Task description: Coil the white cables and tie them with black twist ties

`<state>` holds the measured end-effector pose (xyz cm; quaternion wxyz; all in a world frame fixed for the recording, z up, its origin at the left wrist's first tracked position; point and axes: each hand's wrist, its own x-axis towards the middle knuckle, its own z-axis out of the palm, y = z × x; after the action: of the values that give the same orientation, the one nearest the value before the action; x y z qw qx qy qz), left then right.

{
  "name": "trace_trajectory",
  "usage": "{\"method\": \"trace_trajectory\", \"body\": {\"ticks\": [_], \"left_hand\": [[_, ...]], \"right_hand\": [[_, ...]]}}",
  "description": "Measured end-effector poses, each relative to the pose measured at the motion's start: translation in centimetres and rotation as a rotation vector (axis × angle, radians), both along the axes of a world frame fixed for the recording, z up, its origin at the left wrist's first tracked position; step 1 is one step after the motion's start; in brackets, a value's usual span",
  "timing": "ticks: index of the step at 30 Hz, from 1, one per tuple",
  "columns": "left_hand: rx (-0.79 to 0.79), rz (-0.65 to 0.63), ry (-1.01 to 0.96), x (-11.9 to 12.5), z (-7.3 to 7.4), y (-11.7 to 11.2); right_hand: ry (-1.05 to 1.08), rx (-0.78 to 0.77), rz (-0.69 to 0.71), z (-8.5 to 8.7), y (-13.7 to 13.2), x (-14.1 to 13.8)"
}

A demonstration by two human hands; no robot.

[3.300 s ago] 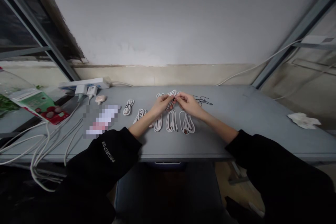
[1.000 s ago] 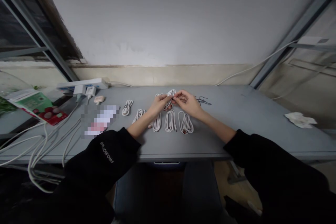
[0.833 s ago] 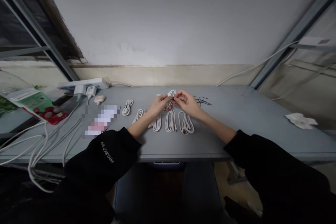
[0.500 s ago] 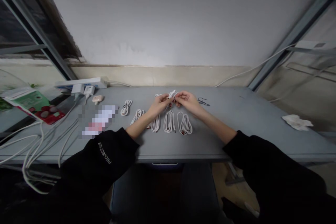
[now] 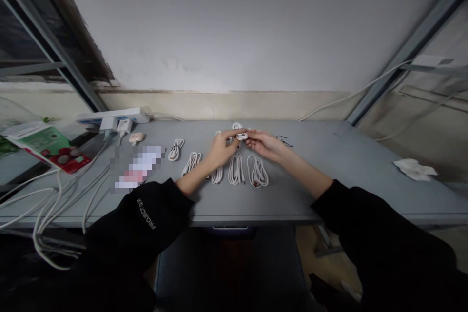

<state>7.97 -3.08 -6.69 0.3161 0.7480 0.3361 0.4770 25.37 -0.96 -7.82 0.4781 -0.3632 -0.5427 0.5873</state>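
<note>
Between the left hand (image 5: pixel 222 148) and right hand (image 5: pixel 266 145), both pinching it, sits 1 coiled white cable (image 5: pixel 242 135).

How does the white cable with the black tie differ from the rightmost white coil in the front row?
The tied cable has a black band around its middle; the rightmost coil shows none. The tied cable is a narrow bundle, while the rightmost coil spreads into wider loops. The tied cable lies farther back than the rightmost coil. Both are white, looped cables lying on the grey desk.
</note>
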Motion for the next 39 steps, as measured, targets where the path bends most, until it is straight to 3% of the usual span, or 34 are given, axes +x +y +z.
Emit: {"method": "trace_trajectory", "body": {"ticks": [7,15,19,25,28,36,39], "left_hand": [[-0.077,-0.126,-0.086,0.1,0.5,-0.1],[-0.346,-0.106,-0.309,0.5,-0.2,1.0],[-0.267,-0.080,-0.212,0.2,-0.1,1.3],[-0.016,0.153,-0.069,-0.3,0.2,1.1],[0.005,0.124,-0.082,-0.4,0.3,0.9],[-0.258,-0.055,-0.320,-0.2,0.0,1.1],[-0.359,-0.055,-0.379,-0.1,-0.2,1.3]], "right_hand": [[0.080,-0.126,0.045,0.6,-0.1,0.2],[0.013,-0.035,0.117,0.4,0.3,0.4],[0.019,-0.048,0.109,0.3,0.4,0.4],[-0.059,0.051,0.087,0.3,0.0,0.1],[-0.043,0.038,0.054,0.2,-0.1,0.0],[0.119,-0.080,-0.059,0.0,-0.3,-0.1],[0.147,-0.086,-0.086,0.2,-0.5,-0.2]]}}
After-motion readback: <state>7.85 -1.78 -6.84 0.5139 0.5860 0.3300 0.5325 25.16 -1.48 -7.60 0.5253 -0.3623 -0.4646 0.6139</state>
